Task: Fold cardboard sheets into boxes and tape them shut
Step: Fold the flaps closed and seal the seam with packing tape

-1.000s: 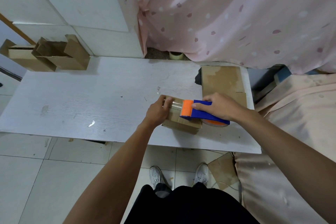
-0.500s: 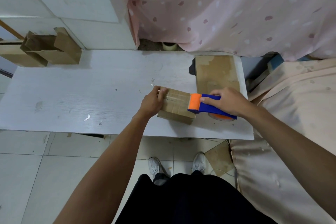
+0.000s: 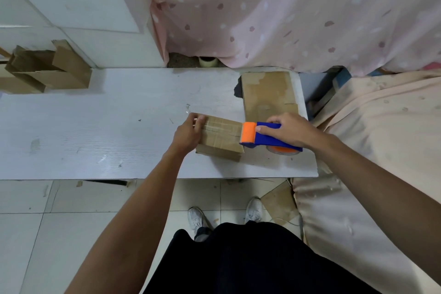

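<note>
- The box (image 3: 220, 137), brown and closed, with clear tape along its top seam, sits near the table's (image 3: 95, 126) front edge, towards the right.
- The left hand (image 3: 187, 132) clasps its left end.
- The right hand (image 3: 286, 127) grips a blue-orange dispenser (image 3: 265, 137) at its right end.
- A flat sheet (image 3: 267, 93) lies at the far right corner.
- Open boxes (image 3: 47, 69) stand at the far left.

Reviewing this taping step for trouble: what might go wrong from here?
The left hand holds the box only at its left end, so a tearing tug on the tape dispenser by the right hand may drag or tip it. Near the table edge, the dispenser might slip off.
</note>
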